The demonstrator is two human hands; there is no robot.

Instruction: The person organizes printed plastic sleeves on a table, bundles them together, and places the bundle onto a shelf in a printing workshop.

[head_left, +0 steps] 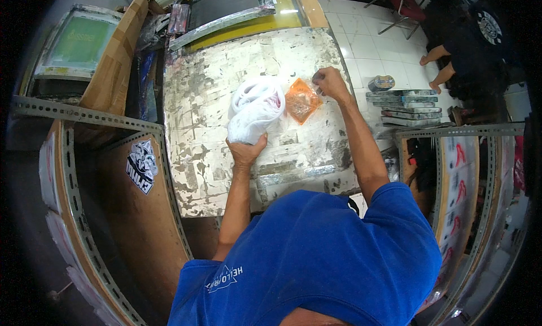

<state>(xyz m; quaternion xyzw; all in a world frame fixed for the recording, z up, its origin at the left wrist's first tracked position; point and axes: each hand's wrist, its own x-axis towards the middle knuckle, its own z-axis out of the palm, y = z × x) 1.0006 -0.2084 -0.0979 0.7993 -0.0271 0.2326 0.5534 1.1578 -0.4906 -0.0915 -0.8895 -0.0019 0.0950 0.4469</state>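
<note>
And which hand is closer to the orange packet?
The right hand: it is right by the upper right edge of the orange packet. The left hand is farther away, down to the left, holding the white bundle.

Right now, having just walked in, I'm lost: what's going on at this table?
A person in a blue shirt is at a worn, paint-flaked table. Their left hand grips the near end of a coiled white bundle. Just right of that, an orange packet lies turned cornerwise on the table. The right hand is at the packet's upper right side, fingers curled; whether they pinch it is hard to tell.
</note>
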